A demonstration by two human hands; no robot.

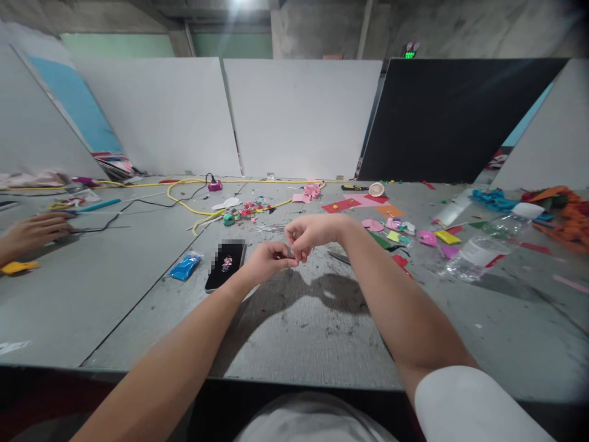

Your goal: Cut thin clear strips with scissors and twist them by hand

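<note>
- My left hand (269,259) and right hand (317,231) nearly meet, fingers curled; whether they're clamped on anything, I can't tell.
- A phone (229,272) lies beside my left.

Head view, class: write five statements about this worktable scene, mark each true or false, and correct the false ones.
1. The left hand and right hand are close together. True.
2. The phone lies to the right of both hands. False: it lies to their left, beside the left forearm.
3. The plastic bottle has a white cap. True.
4. The blue packet lies between the phone and the bottle. False: it lies to the left of the phone.
5. Another person's hand shows at the left side of the picture. True.
</note>
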